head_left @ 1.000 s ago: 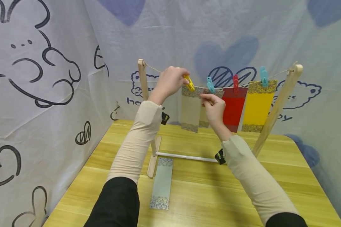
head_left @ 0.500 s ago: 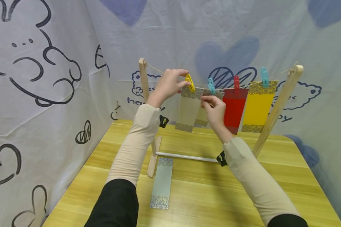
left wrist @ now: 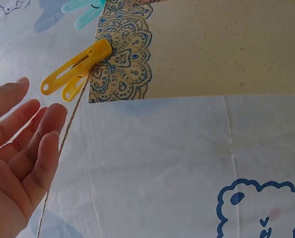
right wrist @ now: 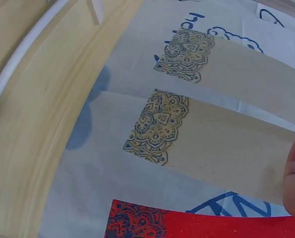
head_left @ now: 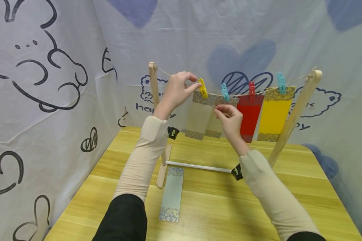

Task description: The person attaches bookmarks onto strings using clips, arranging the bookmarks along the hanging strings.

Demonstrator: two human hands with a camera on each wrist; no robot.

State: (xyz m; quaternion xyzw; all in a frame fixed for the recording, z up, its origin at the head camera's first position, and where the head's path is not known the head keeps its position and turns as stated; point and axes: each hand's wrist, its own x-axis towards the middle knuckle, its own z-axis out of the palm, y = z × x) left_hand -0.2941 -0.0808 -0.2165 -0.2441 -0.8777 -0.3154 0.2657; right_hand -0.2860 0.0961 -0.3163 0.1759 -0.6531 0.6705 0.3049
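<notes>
A yellow clothespin (head_left: 203, 88) clamps the patterned top end of a cream card (head_left: 196, 117) onto the string. My left hand (head_left: 178, 90) is just left of that clothespin; in the left wrist view its fingers (left wrist: 49, 148) are apart from it. My right hand (head_left: 231, 121) hovers by a second cream card (head_left: 215, 124), with thumb and forefinger slightly apart and nothing seen gripped. A blue clothespin (head_left: 225, 92) holds this second card. Farther right hang a red card (head_left: 249, 115) under a red clothespin (head_left: 251, 90) and a yellow card (head_left: 274, 113) under another blue clothespin (head_left: 281, 83).
Wooden posts (head_left: 295, 117) carry the string at both sides, joined low down by a white rod (head_left: 199, 166). A pale grey-green card (head_left: 171, 194) with patterned ends lies on the wooden table (head_left: 217, 207). Printed cloth (head_left: 184, 40) stands behind and at the left.
My left fingers have let go of the yellow clothespin and drawn slightly left. My right hand has come off the card's corner, slightly down and right. The left cream card's lower end has swung left.
</notes>
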